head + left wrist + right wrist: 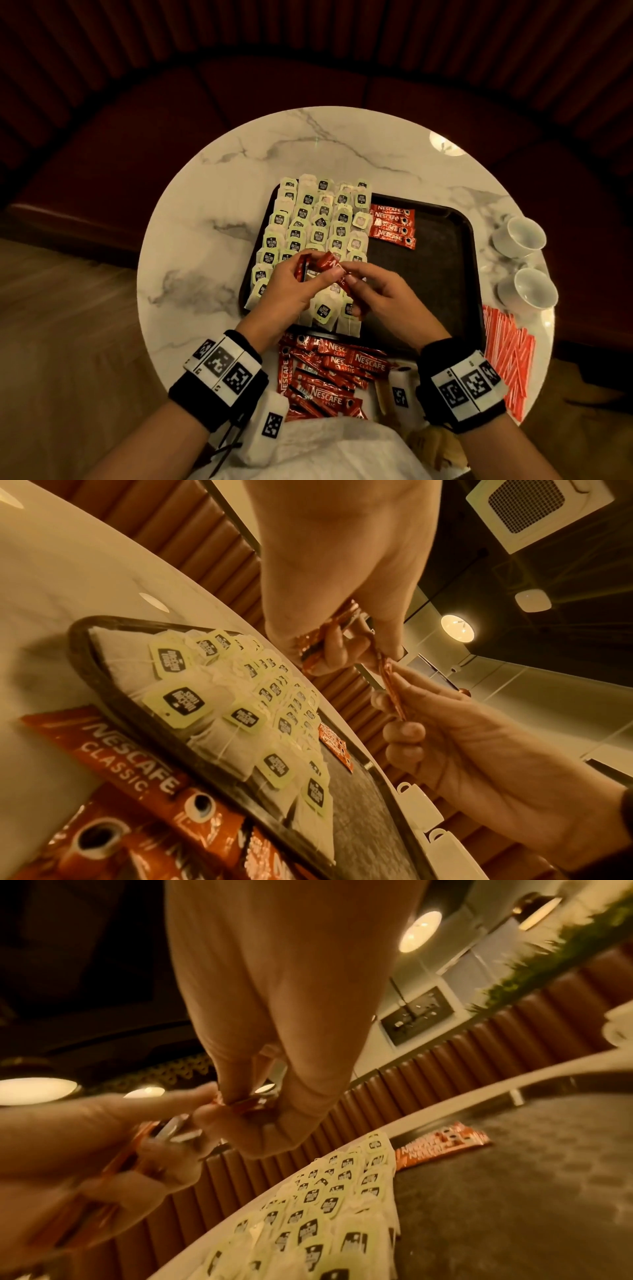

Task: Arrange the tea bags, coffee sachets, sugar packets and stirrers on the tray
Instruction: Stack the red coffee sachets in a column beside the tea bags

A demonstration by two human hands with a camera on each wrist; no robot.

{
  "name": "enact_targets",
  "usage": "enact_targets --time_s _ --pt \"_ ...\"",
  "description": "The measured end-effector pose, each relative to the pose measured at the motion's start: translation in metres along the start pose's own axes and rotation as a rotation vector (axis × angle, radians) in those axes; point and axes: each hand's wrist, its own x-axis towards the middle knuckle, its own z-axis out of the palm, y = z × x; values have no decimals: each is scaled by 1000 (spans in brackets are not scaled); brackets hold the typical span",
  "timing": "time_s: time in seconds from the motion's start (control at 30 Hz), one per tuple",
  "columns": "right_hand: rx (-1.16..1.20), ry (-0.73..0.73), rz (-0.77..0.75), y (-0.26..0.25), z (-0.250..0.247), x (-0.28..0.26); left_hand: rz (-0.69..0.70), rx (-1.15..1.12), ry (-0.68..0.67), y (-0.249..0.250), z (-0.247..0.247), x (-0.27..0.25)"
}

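Above the black tray [459, 260], over its tea-bag side, both hands are meeting at the centre of a round marble table [205, 192]. The left hand [291, 287] is gripping a small bundle of red Nescafé sachets [310, 269], while the right hand [383, 298] is pinching the end of 1 sachet [337, 274], apparently peeling it off the bundle.

Tea bags [308, 233] are filling the tray's 9 o'clock half in overlapping columns. A row of 4 laid sachets [392, 222] is lying just beside them toward 1 o'clock, leaving the tray's 3 o'clock half bare. Loose Nescafé sachets [329, 373] are piled on the table at 6 o'clock, red-and-white sticks [507, 356], either sugar or stirrers, are waiting at 4 o'clock, and 2 white cups [524, 260] are standing at 3 o'clock.

The coffee step looks only just begun. Doing it well likely means freeing 1 sachet at a time, turning its printed face up, and laying it parallel to the 4 already down, edge touching edge. The left hand should be keeping its bundle clear of the tea bags, since a brushing wrist could be disturbing those tidy columns.
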Motion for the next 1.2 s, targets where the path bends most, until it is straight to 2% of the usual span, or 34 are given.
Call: enact_targets --time_s 0.1,0.17,0.27,0.4,0.47,0.6,0.67,0.73,0.87,1.03,1.2 --pt "42 69 -18 0 -7 -3 14 -7 38 -2 -2 2" --pt "158 131 -4 1 -10 -4 18 -23 46 -3 -4 3" --pt "352 190 5 2 -14 -2 1 -22 0 -5 -5 5" --pt "467 231 25 5 -21 1 -114 -4 -85 -8 -7 6" --pt "497 327 55 9 -30 6 -183 -74 -103 -10 -7 6" --pt "560 635 121 26 -59 27 -279 -167 -84 -10 -7 7" --pt "519 752 190 39 -72 39 -309 -220 -85 -9 -6 8" --pt "417 791 265 52 -81 50 -317 -245 -89 -9 -7 7" --pt "204 772 393 65 -89 66 -315 -222 -75 -10 -10 8" --pt "-109 757 433 69 -96 78 -328 -228 -82 -9 -11 7" --pt "-204 737 496 69 -98 83 -321 -226 -132 -9 -6 5"
